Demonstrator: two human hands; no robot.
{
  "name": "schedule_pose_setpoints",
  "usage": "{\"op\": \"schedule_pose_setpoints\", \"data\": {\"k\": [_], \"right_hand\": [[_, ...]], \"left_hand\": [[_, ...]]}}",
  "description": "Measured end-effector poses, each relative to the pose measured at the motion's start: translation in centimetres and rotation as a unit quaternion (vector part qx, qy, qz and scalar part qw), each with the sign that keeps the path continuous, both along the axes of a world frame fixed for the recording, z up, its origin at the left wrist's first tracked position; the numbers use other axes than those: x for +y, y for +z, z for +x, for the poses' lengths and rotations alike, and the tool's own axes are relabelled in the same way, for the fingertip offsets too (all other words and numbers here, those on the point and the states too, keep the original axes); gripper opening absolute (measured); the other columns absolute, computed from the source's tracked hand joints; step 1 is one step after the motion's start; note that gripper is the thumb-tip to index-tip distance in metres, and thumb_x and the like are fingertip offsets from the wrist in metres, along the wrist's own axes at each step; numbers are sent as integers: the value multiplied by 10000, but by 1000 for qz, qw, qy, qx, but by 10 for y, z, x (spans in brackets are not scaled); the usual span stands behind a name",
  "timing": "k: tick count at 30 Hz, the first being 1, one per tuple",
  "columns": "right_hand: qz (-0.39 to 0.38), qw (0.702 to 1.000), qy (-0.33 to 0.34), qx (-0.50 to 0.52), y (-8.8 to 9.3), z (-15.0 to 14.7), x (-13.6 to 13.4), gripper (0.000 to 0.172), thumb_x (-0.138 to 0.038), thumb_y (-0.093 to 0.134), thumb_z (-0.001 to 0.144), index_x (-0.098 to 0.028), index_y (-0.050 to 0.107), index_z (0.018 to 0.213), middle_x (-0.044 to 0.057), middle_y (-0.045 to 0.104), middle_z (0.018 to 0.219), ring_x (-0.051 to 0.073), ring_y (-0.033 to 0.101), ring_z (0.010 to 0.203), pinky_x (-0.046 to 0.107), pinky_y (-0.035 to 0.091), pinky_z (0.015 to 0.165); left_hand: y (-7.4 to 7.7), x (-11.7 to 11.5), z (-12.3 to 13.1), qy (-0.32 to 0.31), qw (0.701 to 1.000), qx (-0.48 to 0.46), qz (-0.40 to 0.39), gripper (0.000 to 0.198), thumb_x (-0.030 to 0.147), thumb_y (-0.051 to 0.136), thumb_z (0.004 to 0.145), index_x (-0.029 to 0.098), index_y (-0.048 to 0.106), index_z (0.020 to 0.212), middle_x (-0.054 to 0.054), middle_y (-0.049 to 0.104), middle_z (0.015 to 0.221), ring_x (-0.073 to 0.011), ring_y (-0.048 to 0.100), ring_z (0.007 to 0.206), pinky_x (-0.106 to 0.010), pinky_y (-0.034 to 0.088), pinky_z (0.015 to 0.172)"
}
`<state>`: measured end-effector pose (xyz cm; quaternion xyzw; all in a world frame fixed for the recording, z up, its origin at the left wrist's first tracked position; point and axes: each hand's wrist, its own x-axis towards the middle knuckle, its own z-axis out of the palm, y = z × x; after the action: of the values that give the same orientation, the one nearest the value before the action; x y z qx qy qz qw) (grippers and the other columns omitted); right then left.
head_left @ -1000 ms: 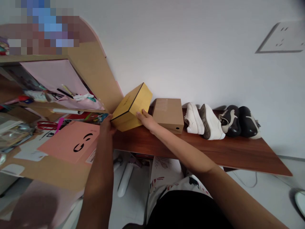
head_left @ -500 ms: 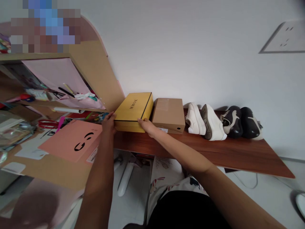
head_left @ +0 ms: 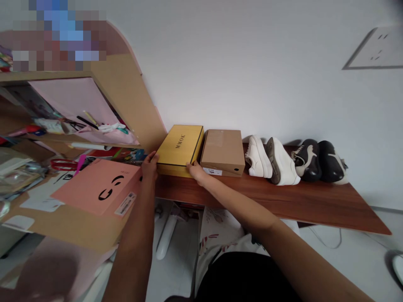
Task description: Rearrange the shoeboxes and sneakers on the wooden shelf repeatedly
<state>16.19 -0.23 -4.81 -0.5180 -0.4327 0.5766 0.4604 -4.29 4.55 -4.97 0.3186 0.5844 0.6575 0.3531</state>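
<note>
Box (head_left: 181, 144), yellow, MMOK on top, flat on wood shelf (head_left: 267, 199) nr wall (head_left: 252, 84)! Gripping its L front corner w/ L hand (head_left: 149, 165), R front corner w/ R hand (head_left: 196, 172), hands apart. Just beside, R: brown box (head_left: 223, 149), then white shoes (head_left: 258, 158), dk shoes (head_left: 328, 161). Pink box (head_left: 94, 186) off L.

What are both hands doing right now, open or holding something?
Left hand: holding the yellow box at its near left corner.
Right hand: holding the same box at its near right corner.
</note>
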Motion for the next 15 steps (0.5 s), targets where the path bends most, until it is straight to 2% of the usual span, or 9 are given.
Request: {"op": "schedule_pose_setpoints", "data": {"k": [3, 5, 8, 10, 12, 15], "right_hand": [[-24, 999, 3, -34, 6, 3, -6, 434, -335, 532, 910, -147, 536, 1301, 139, 622, 1353, 225, 553, 1288, 406, 356, 1150], [-30, 999, 17, -21, 8, 8, -11, 427, -357, 532, 923, -155, 544, 1300, 131, 609, 1378, 227, 521, 1327, 411, 319, 1174], [-32, 998, 43, 29, 15, 23, -20, 433, -406, 555, 925, -197, 562, 1304, 109, 556, 1454, 234, 450, 1401, 438, 283, 1198], [-36, 995, 61, 65, 25, 41, -24, 433, -420, 565, 926, -236, 567, 1317, 86, 533, 1483, 238, 420, 1430, 467, 286, 1200], [-42, 993, 68, 87, 42, 64, -28, 419, -414, 567, 930, -250, 578, 1316, 80, 546, 1472, 240, 442, 1416, 482, 321, 1187], [-26, 995, 35, 92, 74, 104, -29, 420, -386, 557, 939, -221, 579, 1325, 97, 543, 1473, 237, 486, 1375, 457, 401, 1140]], "left_hand": [[-1, 0, 5, 30, 997, 68, 0, 306, 246, 728, 725, 178, 679, 1019, -62, 720, 1028, -179, 665, 991, -284, 520, 929], [3, -3, 9, 60, 990, 127, -13, 318, 252, 715, 746, 162, 665, 1047, -93, 710, 1089, -218, 654, 1069, -333, 496, 997], [13, -10, 19, 134, 971, 200, -4, 349, 256, 647, 820, 121, 619, 1141, -160, 654, 1235, -257, 599, 1197, -388, 419, 1097], [23, -14, 31, 163, 959, 229, 28, 374, 259, 600, 867, 101, 580, 1206, -187, 603, 1311, -261, 552, 1264, -408, 370, 1137], [33, -18, 49, 154, 957, 234, 73, 390, 275, 578, 899, 108, 548, 1250, -189, 564, 1360, -252, 517, 1308, -407, 343, 1158], [45, -22, 88, 51, 973, 182, 135, 412, 328, 562, 932, 144, 517, 1298, -174, 539, 1409, -237, 517, 1323, -393, 363, 1150]]}}
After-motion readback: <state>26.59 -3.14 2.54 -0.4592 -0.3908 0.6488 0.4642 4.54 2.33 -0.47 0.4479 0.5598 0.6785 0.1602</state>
